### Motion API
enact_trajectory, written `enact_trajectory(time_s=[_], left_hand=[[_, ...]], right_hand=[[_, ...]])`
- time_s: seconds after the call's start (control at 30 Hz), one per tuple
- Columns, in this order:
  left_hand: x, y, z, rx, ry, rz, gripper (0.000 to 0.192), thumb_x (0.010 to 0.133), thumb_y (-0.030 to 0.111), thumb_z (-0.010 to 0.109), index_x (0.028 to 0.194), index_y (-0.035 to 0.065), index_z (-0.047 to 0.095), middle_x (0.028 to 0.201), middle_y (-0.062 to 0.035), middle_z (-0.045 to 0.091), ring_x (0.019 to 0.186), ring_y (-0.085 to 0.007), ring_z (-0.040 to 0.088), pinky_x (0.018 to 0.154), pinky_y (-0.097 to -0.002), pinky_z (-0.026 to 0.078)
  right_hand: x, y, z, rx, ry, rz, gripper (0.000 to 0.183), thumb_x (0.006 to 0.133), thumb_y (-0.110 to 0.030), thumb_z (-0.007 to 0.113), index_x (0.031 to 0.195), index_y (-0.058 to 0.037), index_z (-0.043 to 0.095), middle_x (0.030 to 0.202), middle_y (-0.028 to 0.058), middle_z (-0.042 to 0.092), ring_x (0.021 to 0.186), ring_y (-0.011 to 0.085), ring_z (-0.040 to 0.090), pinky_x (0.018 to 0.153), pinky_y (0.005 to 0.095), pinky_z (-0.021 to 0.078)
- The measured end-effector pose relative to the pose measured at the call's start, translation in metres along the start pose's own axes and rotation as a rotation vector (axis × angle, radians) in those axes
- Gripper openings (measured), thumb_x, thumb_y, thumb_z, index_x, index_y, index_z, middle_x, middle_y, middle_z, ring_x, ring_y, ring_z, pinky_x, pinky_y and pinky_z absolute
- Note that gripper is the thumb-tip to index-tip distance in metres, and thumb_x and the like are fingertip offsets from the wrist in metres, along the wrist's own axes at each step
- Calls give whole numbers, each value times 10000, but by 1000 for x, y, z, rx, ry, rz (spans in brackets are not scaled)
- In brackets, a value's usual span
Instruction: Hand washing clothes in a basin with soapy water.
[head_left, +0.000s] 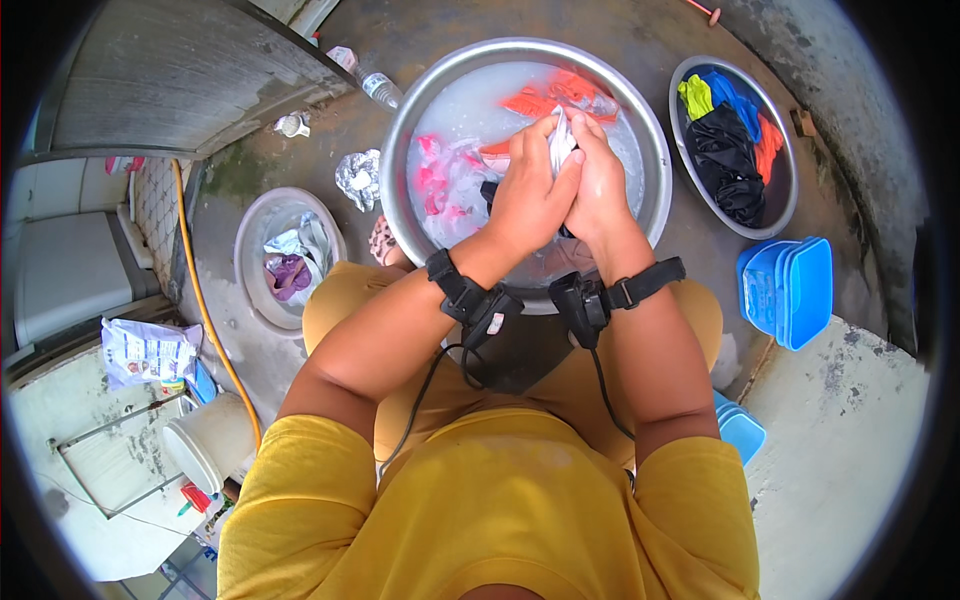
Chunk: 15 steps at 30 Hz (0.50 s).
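Both my hands are pressed together around a white wet cloth (561, 142), above a large metal basin (397, 97) of cloudy, soapy water. My left hand (531, 180) lies on its left side, and my right hand (602, 176) closes on it from the right. Most of the cloth is hidden between my palms. Orange fabric (574, 97) floats at the far side of the basin, while pink-and-white fabric (442, 180) sits in the water at the left. Something dark shows partly under my hands. Black straps with small devices circle both wrists.
An oval metal basin (679, 150) of black, blue, orange and yellow-green clothes stands at the right, near blue plastic containers (810, 292). At the left are a smaller basin (244, 259) with light and purple cloth, a yellow hose (199, 292), a plastic bottle (380, 90) and crumpled foil (360, 180).
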<state>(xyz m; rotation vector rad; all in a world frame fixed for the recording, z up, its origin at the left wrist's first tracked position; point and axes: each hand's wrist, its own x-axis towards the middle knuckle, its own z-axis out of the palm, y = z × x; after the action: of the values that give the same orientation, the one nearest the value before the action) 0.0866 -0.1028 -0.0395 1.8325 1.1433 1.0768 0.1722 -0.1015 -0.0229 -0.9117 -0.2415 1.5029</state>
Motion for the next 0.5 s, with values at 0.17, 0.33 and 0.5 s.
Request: enact_trajectory(time_s=[0.17,0.33,0.5], left_hand=[[17,-4,-14,-441,-20,-335,291,880,185,443,1114,20,392,998,-101,504,896,-151,496,794,-276,403],[47,6,-51,-1070,281,-499,193,848,129,452,1030,65,461,925,-84,564,848,-216,568,760,-342,469],[48,14,-60,-1131,147,-598,224,843,116,439,1052,53,489,943,-101,584,861,-225,577,766,-353,472]], right_hand=[[-4,-9,1,-125,-55,59,210,874,-172,458,1058,-86,508,925,43,544,866,142,522,749,276,421],[-11,-19,5,-325,-173,-86,365,760,-55,618,1105,-67,501,934,70,551,883,115,511,737,252,423],[-11,-14,-4,-792,-257,-372,440,702,1,634,1118,-43,498,1021,83,559,952,109,490,801,242,393]])
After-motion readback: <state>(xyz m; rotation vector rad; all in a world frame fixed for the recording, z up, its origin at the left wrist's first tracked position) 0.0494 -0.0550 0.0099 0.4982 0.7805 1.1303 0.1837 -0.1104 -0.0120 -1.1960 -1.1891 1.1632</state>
